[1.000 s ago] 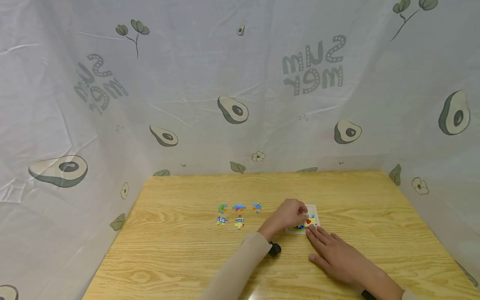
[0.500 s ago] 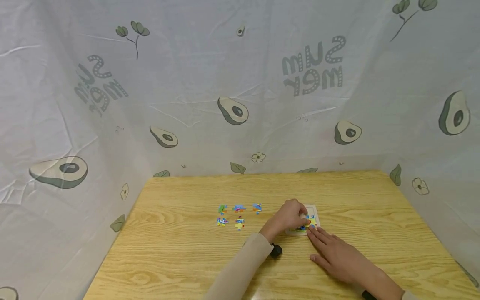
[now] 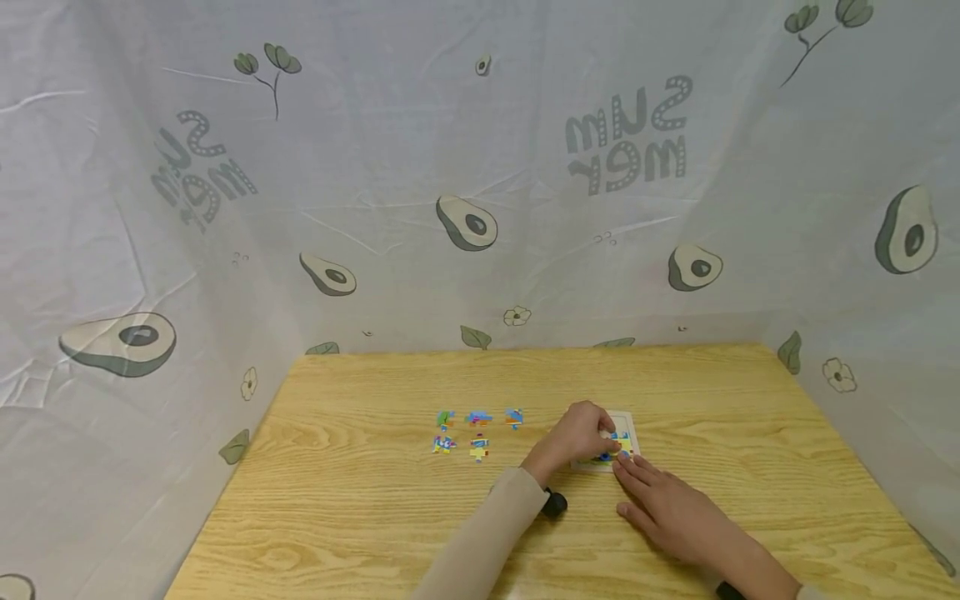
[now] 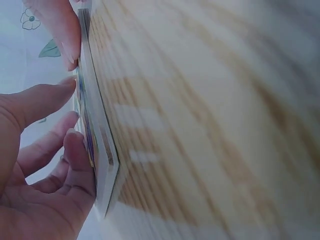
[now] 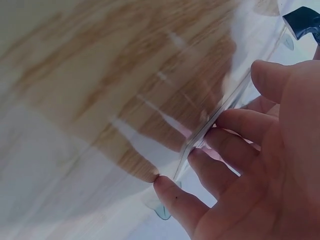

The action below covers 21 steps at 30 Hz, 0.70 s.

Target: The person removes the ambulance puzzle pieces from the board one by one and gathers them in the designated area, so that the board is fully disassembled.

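Observation:
A small jigsaw puzzle board (image 3: pixel 622 419) with a pale frame lies right of the table's middle, its lower part filled with coloured pieces (image 3: pixel 624 444). My left hand (image 3: pixel 576 432) reaches over its left side and hides part of it. In the left wrist view the left thumb (image 4: pixel 55 95) presses on the puzzle's face, while the other fingers are bent against it; no piece shows between them. My right hand (image 3: pixel 675 510) lies flat at the board's lower right corner. Its fingertips (image 5: pixel 217 132) touch the board's edge in the right wrist view.
Several loose jigsaw pieces (image 3: pixel 478 418) lie in two rows on the wooden table (image 3: pixel 360 492), left of the board. A pale curtain (image 3: pixel 540 258) printed with avocados hangs behind the table and along both sides. A black wrist device (image 3: pixel 553 504) sits by the left sleeve.
My left thumb has come down from above the red patch on the puzzle onto it and now covers it. My right hand has stayed at the corner. The loose pieces have not moved.

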Each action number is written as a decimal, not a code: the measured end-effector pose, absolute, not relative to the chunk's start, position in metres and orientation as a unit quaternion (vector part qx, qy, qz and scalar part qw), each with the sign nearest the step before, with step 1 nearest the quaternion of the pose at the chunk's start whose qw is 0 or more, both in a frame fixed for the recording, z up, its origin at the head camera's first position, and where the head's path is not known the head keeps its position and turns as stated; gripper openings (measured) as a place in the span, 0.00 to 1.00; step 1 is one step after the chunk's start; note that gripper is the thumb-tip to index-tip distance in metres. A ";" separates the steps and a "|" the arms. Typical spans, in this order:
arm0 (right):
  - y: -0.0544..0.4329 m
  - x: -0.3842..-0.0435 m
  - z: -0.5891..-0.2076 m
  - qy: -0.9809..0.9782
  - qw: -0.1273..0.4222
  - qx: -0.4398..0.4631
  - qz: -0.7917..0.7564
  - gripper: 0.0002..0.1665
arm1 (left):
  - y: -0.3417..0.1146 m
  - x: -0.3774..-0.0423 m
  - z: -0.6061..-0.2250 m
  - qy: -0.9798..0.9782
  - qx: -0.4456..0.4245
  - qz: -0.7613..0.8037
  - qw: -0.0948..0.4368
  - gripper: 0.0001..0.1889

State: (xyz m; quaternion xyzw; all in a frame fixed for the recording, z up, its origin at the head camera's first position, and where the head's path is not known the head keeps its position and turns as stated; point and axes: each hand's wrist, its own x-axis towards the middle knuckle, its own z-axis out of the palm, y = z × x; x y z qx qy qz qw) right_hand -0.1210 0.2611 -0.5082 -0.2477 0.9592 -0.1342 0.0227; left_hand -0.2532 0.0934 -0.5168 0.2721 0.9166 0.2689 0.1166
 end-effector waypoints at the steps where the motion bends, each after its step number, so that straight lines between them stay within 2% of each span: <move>1: 0.261 -0.121 -0.508 0.959 0.023 -0.247 -0.133 0.35 | 0.093 -0.253 -0.517 0.917 0.270 0.270 0.118 0.13; 21: 0.258 -0.121 -0.509 0.960 0.009 -0.255 -0.113 0.33 | 0.093 -0.246 -0.517 0.896 0.254 0.344 0.123 0.12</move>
